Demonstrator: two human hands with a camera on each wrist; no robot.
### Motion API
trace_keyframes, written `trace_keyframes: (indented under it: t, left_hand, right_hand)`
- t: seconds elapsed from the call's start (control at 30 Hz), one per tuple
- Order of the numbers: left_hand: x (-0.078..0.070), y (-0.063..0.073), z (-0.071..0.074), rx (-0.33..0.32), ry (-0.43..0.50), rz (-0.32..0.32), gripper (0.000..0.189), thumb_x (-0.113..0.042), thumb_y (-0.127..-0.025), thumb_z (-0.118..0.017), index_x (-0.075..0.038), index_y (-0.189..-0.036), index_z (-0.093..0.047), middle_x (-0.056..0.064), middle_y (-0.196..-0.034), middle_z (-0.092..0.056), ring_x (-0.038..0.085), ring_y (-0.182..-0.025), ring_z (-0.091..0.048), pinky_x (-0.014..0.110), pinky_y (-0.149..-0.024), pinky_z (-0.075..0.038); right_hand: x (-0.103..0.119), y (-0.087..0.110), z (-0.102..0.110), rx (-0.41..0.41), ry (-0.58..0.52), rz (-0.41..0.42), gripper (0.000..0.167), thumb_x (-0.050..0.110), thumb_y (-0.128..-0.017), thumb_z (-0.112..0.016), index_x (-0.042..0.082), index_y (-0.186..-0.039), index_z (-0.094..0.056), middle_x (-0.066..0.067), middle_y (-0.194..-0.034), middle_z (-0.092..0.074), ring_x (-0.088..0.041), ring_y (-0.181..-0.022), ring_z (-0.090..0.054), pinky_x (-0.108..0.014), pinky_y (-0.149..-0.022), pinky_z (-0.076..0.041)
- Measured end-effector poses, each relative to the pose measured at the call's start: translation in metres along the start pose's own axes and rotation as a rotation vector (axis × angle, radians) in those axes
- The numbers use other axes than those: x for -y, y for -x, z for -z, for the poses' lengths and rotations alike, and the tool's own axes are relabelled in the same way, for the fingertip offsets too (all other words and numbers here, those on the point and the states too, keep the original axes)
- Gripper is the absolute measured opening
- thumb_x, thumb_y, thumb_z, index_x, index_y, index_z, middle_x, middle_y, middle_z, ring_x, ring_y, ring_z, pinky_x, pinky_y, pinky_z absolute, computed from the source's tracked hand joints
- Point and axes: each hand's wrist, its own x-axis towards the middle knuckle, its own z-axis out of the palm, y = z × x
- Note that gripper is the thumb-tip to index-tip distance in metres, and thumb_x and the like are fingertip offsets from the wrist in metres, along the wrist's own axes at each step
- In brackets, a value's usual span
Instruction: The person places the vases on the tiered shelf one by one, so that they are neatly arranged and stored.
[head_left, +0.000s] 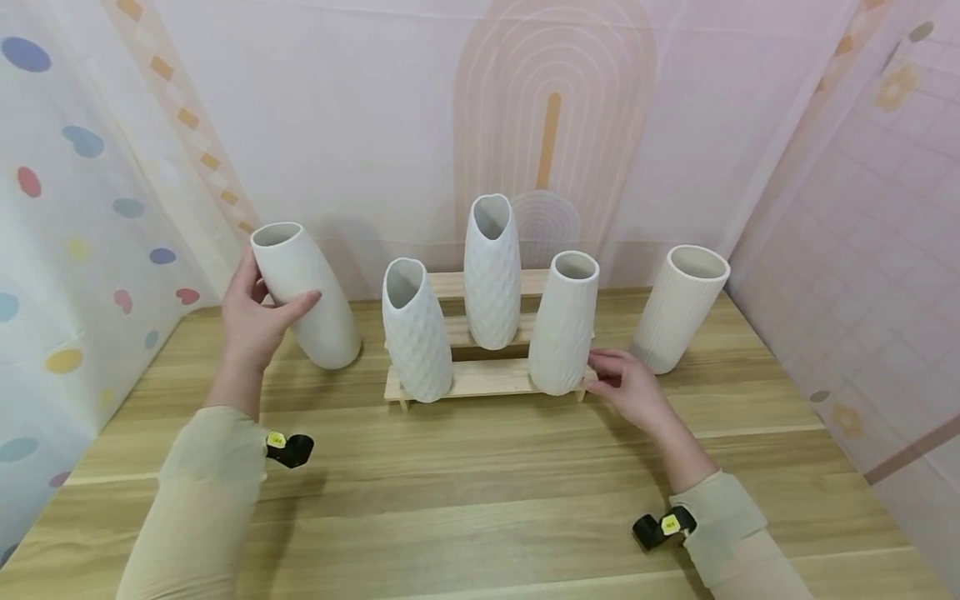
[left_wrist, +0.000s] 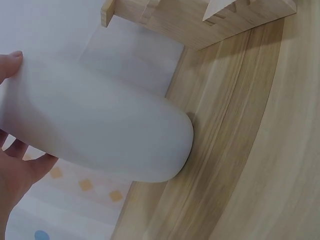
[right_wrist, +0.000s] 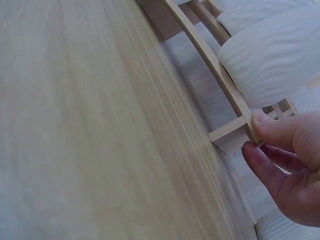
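Note:
My left hand grips a smooth white vase near its top, thumb on the front and fingers behind. In the left wrist view the base of this vase is right at the tabletop. At the right, my right hand pinches the end of the lowest step of a tiered wooden stand, thumb on top and fingers below, as the right wrist view shows. A wavy-ribbed white vase stands on that step beside the thumb. A diamond-textured vase occupies the step's left end, and a similar taller-set vase stands higher up behind.
A ribbed white vase stands on the wooden table just beyond my right hand. Patterned cloth hangs along the back and both sides. A small black camera is strapped at each wrist.

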Motion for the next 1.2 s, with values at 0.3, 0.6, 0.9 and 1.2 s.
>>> trace_keyframes:
  t: [0.3, 0.6, 0.9, 1.2]
  left_hand:
    - [-0.007, 0.007, -0.004, -0.07, -0.063, 0.007, 0.088, -0.003, -0.073, -0.085, -0.035, -0.146, -0.047, -0.003, -0.135, -0.051, 0.019, -0.114, -0.051, 0.027, -0.083, -0.05]
    - [-0.045, -0.001, -0.005, -0.067, 0.148, -0.087, 0.085, 0.004, -0.068, -0.085, -0.027, -0.141, -0.053, 0.004, -0.136, -0.052, 0.024, -0.119, -0.05, 0.044, -0.101, -0.045]
    - [-0.099, -0.01, -0.028, -0.006, 0.249, -0.174, 0.08, 0.004, -0.068, -0.084, -0.023, -0.138, -0.056, 0.007, -0.134, -0.053, 0.028, -0.117, -0.054, 0.038, -0.094, -0.052]
    - [-0.117, -0.021, -0.065, 0.05, 0.269, -0.249, 0.078, 0.004, -0.068, -0.083, -0.02, -0.136, -0.057, 0.007, -0.129, -0.055, 0.029, -0.111, -0.056, 0.037, -0.089, -0.053]
  right_hand:
    - [0.001, 0.0, 0.001, 0.001, -0.005, -0.005, 0.037, -0.001, -0.088, -0.072, -0.012, -0.123, -0.063, -0.027, -0.127, -0.058, -0.037, -0.103, -0.062, -0.046, -0.087, -0.054]
    - [0.001, 0.0, 0.001, 0.004, -0.009, -0.009, 0.037, -0.001, -0.088, -0.072, -0.012, -0.122, -0.063, -0.026, -0.126, -0.058, -0.037, -0.102, -0.062, -0.044, -0.086, -0.054]
    - [0.002, 0.001, 0.002, -0.001, -0.009, -0.002, 0.037, -0.001, -0.088, -0.073, -0.011, -0.122, -0.064, -0.026, -0.126, -0.058, -0.036, -0.101, -0.062, -0.043, -0.085, -0.054]
    - [0.004, 0.001, 0.002, 0.004, -0.015, -0.01, 0.037, -0.001, -0.088, -0.072, -0.012, -0.123, -0.063, -0.026, -0.127, -0.057, -0.037, -0.103, -0.062, -0.044, -0.086, -0.054]
